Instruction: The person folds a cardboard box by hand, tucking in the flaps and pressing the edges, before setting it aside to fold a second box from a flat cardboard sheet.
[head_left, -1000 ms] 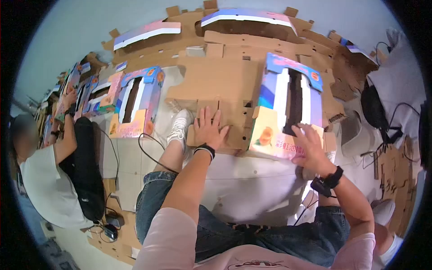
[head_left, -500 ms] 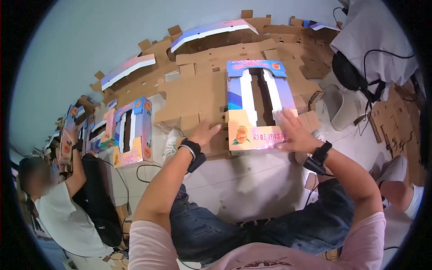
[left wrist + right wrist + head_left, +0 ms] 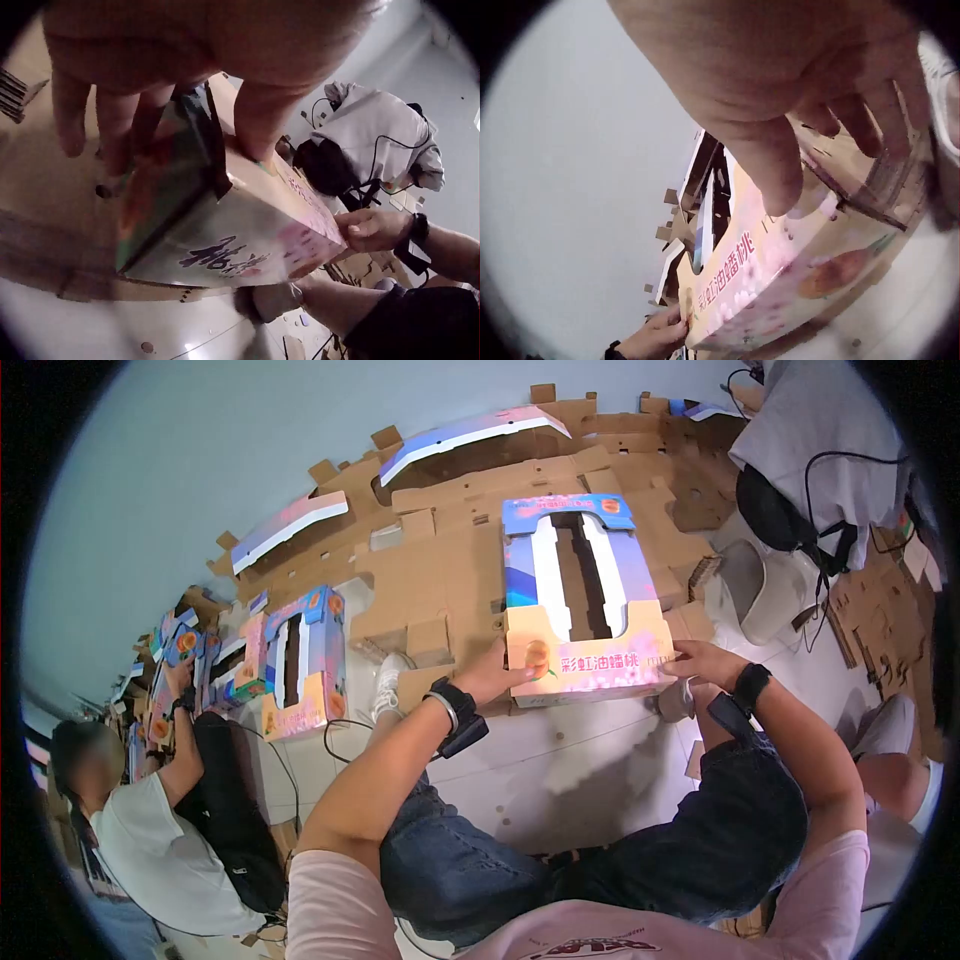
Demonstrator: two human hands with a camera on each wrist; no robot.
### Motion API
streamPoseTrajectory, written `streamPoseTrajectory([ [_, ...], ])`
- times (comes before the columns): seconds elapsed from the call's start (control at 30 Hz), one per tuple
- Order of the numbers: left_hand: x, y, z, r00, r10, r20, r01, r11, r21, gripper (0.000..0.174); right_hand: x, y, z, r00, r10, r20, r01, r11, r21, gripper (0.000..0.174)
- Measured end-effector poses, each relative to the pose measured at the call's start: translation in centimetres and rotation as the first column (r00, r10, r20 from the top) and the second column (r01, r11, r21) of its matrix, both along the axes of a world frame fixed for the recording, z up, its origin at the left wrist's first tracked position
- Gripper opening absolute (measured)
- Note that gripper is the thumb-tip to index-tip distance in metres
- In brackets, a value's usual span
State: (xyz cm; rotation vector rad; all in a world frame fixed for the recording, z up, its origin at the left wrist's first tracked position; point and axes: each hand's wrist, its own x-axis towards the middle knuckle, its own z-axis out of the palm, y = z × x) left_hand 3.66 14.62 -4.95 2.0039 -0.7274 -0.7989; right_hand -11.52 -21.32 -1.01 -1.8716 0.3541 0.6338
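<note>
A printed peach carton (image 3: 600,655) with a long slot in its top sits on brown cardboard in front of me. At its near left corner my left hand (image 3: 488,675) grips it; in the left wrist view the thumb lies on the printed top and the fingers reach down the side of the carton (image 3: 277,217). My right hand (image 3: 708,663) holds the near right corner. Seen from the right wrist, its thumb presses the pink printed panel of the carton (image 3: 742,285), with the fingers over the end wall.
Flat brown cardboard (image 3: 430,575) spreads behind and left of the carton, with printed flaps (image 3: 480,435) standing along the wall. Similar cartons (image 3: 310,650) stand at left, near a seated person (image 3: 165,840). A pale bin (image 3: 770,590) and grey cloth (image 3: 830,440) are at right.
My left hand has come from the brown cardboard to the carton's near left corner. My right hand has slid from its top front to the right corner. The head view has shifted.
</note>
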Motion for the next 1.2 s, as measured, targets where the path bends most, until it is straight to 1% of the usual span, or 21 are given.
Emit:
streamPoseTrajectory([
  [0.03,0.0,-0.1,0.1,0.997,-0.019,-0.081,0.014,0.998,-0.064,0.072,0.0,0.1,-0.6,1.0,-0.008,0.001,0.008,1.0,0.005,0.075],
  [0.07,-0.1,-0.3,0.3,0.986,-0.041,-0.159,0.02,0.991,-0.129,0.073,0.2,0.3,-1.6,0.998,-0.061,0.001,0.06,0.988,0.141,0.072],
  [0.1,-0.2,-0.4,0.9,0.987,-0.046,-0.157,0.026,0.992,-0.127,0.073,0.4,0.3,-2.8,0.994,-0.113,-0.004,0.11,0.955,0.274,0.07],
  [0.13,-0.5,-0.5,1.6,0.985,-0.027,-0.172,0.01,0.995,-0.1,0.073,0.6,0.3,-4.1,0.993,-0.119,-0.003,0.116,0.954,0.277,0.07],
  [0.2,-0.6,-0.5,1.7,0.982,-0.01,-0.187,-0.003,0.998,-0.066,0.074,0.9,0.1,-6.6,0.966,-0.215,-0.146,0.26,0.819,0.512,0.062],
  [0.23,-0.5,-0.3,1.3,0.98,0.009,-0.199,-0.025,0.997,-0.079,0.074,1.0,-0.2,-7.4,0.965,-0.217,-0.149,0.264,0.815,0.516,0.062],
  [0.3,0.2,-0.1,0.2,0.977,0.021,-0.212,-0.042,0.995,-0.093,0.074,1.1,-0.8,-8.2,0.923,-0.173,-0.344,0.352,0.739,0.574,0.06],
  [0.33,0.9,-0.1,-0.8,0.982,0.023,-0.19,-0.045,0.992,-0.115,0.077,0.9,0.1,-6.6,0.923,-0.179,-0.341,0.355,0.739,0.573,0.06],
  [0.4,2.0,-0.1,-2.0,0.985,0.02,-0.169,-0.043,0.99,-0.137,0.079,0.2,2.2,-3.8,0.915,-0.294,-0.276,0.401,0.733,0.549,0.061],
  [0.47,2.9,0.1,-2.8,0.973,0.226,-0.036,-0.227,0.974,-0.019,0.094,0.5,1.9,-5.1,0.924,-0.283,-0.259,0.382,0.734,0.561,0.062],
  [0.5,2.8,0.1,-2.8,0.974,0.224,-0.035,-0.224,0.974,-0.018,0.094,0.6,1.9,-5.5,0.934,-0.267,-0.239,0.358,0.739,0.571,0.064],
  [0.57,2.6,0.1,-2.9,0.939,0.342,0.044,-0.34,0.94,-0.039,0.101,0.4,2.1,-5.6,0.936,-0.294,-0.193,0.35,0.739,0.575,0.066],
  [0.7,1.7,0.2,-1.5,0.928,0.32,0.19,-0.321,0.947,-0.027,0.1,0.3,2.2,-4.4,0.944,-0.308,-0.117,0.319,0.765,0.559,0.071],
  [0.73,1.4,0.1,-0.7,0.922,0.317,0.223,-0.318,0.948,-0.032,0.099,0.4,2.3,-4.5,0.945,-0.307,-0.115,0.317,0.766,0.56,0.071],
  [0.8,1.0,0.0,-0.6,0.912,0.318,0.259,-0.319,0.947,-0.041,0.098,0.5,2.3,-4.7,0.927,-0.374,-0.003,0.302,0.745,0.594,0.074],
  [0.87,1.1,-0.1,-0.8,0.827,0.348,0.442,-0.37,0.928,-0.04,0.092,0.3,4.2,-0.5,0.915,-0.396,0.075,0.281,0.759,0.588,0.077],
  [0.9,1.2,0.0,-0.6,0.825,0.358,0.438,-0.379,0.925,-0.042,0.092,0.2,5.6,2.2,0.895,-0.423,0.141,0.272,0.768,0.58,0.079],
  [0.97,1.8,0.3,0.0,0.77,0.357,0.528,-0.404,0.914,-0.029,0.084,0.5,7.6,5.2,0.881,-0.444,0.165,0.296,0.787,0.541,0.083],
  [1.07,1.8,0.4,1.3,0.744,0.376,0.553,-0.385,0.917,-0.104,0.075,0.7,9.4,6.8,0.865,-0.351,0.358,0.21,0.902,0.378,0.097],
  [1.1,1.4,0.0,1.6,0.74,0.381,0.554,-0.39,0.914,-0.107,0.075,0.6,9.6,6.7,0.866,-0.346,0.361,0.204,0.904,0.377,0.097],
  [1.2,-0.1,-1.5,3.8,0.728,0.393,0.562,-0.301,0.919,-0.254,0.057,0.6,10.1,5.1,0.902,-0.188,0.389,0.093,0.963,0.251,0.103],
])
